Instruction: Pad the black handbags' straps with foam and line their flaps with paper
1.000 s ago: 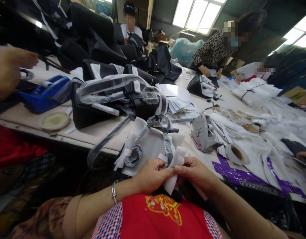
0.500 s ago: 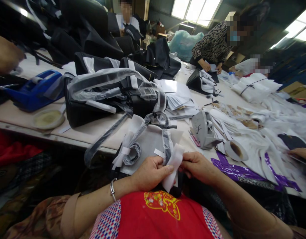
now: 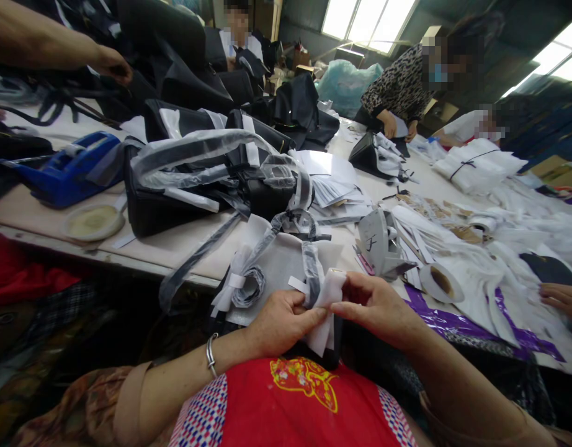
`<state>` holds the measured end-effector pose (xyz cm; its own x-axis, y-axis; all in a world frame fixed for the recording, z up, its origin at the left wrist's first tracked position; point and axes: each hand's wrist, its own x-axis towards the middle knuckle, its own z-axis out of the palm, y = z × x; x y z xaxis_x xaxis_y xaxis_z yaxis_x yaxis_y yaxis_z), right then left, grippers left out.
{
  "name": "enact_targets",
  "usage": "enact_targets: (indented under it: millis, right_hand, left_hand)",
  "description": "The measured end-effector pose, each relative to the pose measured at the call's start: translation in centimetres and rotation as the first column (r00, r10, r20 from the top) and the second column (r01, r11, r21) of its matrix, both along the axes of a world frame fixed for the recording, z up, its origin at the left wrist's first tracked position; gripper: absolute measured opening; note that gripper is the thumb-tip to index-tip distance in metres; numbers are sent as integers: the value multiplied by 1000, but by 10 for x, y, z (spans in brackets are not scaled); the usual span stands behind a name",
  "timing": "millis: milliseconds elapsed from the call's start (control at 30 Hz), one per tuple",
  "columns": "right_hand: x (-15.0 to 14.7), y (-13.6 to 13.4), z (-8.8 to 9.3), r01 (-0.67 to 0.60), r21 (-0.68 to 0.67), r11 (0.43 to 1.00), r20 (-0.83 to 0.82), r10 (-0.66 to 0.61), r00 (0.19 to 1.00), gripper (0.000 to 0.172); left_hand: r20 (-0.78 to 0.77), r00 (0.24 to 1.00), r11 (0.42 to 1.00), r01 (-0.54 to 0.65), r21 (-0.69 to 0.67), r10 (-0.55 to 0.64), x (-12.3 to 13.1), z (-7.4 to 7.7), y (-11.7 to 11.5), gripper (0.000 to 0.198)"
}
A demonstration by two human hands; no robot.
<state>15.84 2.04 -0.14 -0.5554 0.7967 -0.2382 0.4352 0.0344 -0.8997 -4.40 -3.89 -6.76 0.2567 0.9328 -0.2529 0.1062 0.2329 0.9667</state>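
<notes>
White strip: I hold one soft white strip (image 3: pixel 324 329) in front of my red apron, below the near table edge (image 3: pixel 104 257). It hangs upright and its top is folded over.
Left hand: my left hand (image 3: pixel 279 320) touches the strip's left side. The fingers are curled, and thumb and forefinger pinch it shut.
Right hand: my right hand (image 3: pixel 379 307) touches the strip's upper right. Thumb and fingertips are closed on the folded top, and the other fingers are loosely bent.
Strap: one plastic-wrapped grey strap (image 3: pixel 312 273) rises just behind the strip and touches its upper left.
Bracelet: one silver bracelet (image 3: pixel 210 355) sits on my left wrist, left of the strip.
Handbags: one black handbag (image 3: pixel 174 205) sheathed in clear film lies on the table, up and left of the strip. More black bags are heaped beyond it; I cannot count them.
Tape dispensers: there are two. The grey one (image 3: pixel 376 242) is near, up and right of the strip. The blue one (image 3: pixel 67 171) is well apart, far left.
Round dish: one dish (image 3: pixel 93 222) sits left of the strip, at the table edge.
Open room: bare tabletop shows only in a band along the near edge, left of the strip. To the right lie a tape roll (image 3: pixel 437 282), white scraps and a purple sheet (image 3: pixel 453 323).
Other people: one co-worker's hand (image 3: pixel 563 298) is far right of the strip. One arm (image 3: pixel 58 49) reaches in far up and left.
</notes>
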Motion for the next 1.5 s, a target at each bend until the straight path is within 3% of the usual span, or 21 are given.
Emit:
enact_targets:
  millis: [67, 200, 300, 433, 767, 900, 1000, 1067, 1167, 1233, 1300, 1400, 1500]
  right_hand:
    - [-7, -4, -6, 65, -79, 995, -68, -70, 995, 25]
    - [-16, -9, -8, 71, -210, 975, -136, -101, 986, 25]
    - [-19, -10, -3, 139, -206, 969, -93, -161, 983, 29]
    - [-20, -13, -2, 223, -198, 954, -74, -242, 968, 34]
    - [-23, -15, -12, 275, -254, 927, -110, -311, 944, 38]
    - [-22, -17, -14, 293, -210, 933, -84, -316, 945, 38]
    - [-15, -17, -12, 253, -111, 961, -35, -258, 965, 35]
    - [-6, -16, -11, 195, 97, 976, 32, -199, 980, 33]
    - [10, -14, -12, 52, 386, 921, 195, -137, 971, 35]
    - [20, -15, -14, -61, 384, 921, 296, -60, 953, 33]
    - [25, -17, -10, -94, 405, 910, 332, -50, 942, 25]
    - [19, -18, 9, -52, 637, 770, 266, -156, 951, 17]
    - [-8, -15, 33, -206, 755, 623, 314, -67, 947, 19]
  left_hand:
    - [13, 1000, 999, 26, 34, -27, -2, 0, 0, 52]
    - [23, 999, 997, 28, 78, -30, -3, 4, 0, 63]
    - [11, 1000, 999, 8, 39, -8, 0, 7, 2, 66]
    - [-90, 996, 995, 16, 98, -7, 3, 5, 3, 63]
    - [-163, 985, 980, 84, 180, -54, 2, -1, -1, 61]
    - [-227, 974, 994, 23, 106, 1, 6, 3, -1, 55]
    - [-177, 984, 999, 2, 52, 8, 9, 7, -1, 55]
    - [-152, 988, 999, -11, 39, 17, 10, 7, -2, 55]
    - [-158, 987, 998, -32, 45, 38, 9, 5, -2, 54]
    - [-174, 984, 998, -39, 47, 46, 8, 3, -1, 54]
    - [-192, 980, 998, -41, 46, 49, 8, 2, -1, 55]
    - [-196, 980, 998, -28, 53, 38, 10, 3, 0, 54]
    - [-199, 979, 995, -36, 90, 53, 13, 4, 1, 50]
